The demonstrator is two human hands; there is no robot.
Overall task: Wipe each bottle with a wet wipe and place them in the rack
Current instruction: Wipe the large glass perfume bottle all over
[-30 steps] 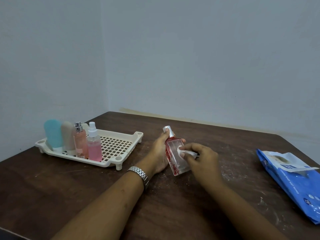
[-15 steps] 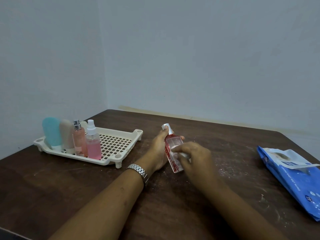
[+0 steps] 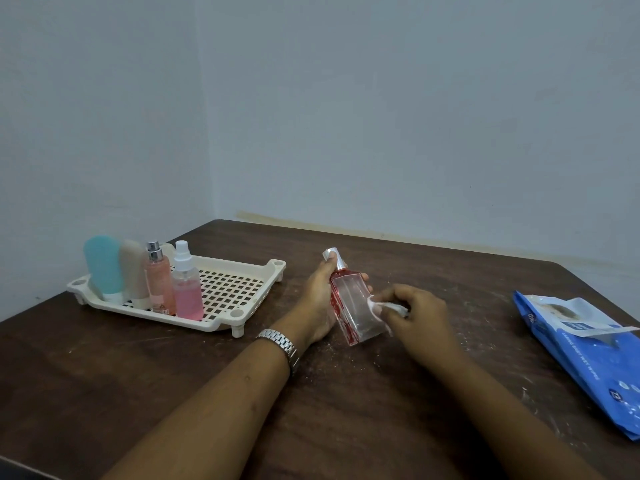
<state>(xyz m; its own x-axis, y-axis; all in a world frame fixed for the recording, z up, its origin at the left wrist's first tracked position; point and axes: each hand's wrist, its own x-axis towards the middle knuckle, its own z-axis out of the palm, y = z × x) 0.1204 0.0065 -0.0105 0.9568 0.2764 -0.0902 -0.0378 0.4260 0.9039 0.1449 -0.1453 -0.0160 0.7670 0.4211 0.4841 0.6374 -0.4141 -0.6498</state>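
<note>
Centre frame: my left hand [image 3: 320, 299] grips the bottle [image 3: 351, 306]; right hand [image 3: 419, 317], pinching the wet wipe [image 3: 381, 306], has swept rightward across it, wiping still underway

The left hand [image 3: 320, 299] grips a clear, red-edged spray bottle [image 3: 351, 306] with a silver cap, tilted above the dark wooden table [image 3: 346, 393]. The right hand [image 3: 420, 318] pinches a crumpled white wet wipe [image 3: 381, 306] against the bottle's glass face. A metal watch [image 3: 280, 342] sits on the left wrist. At left, a cream perforated rack [image 3: 228, 292] holds four upright bottles in a row: a teal squeeze bottle [image 3: 103, 265], a beige squeeze bottle [image 3: 133, 271], a peach spray bottle [image 3: 158, 278] and a pink spray bottle [image 3: 187, 285]. A blue wet-wipe pack [image 3: 585, 355] lies at right, its flap lifted.
</note>
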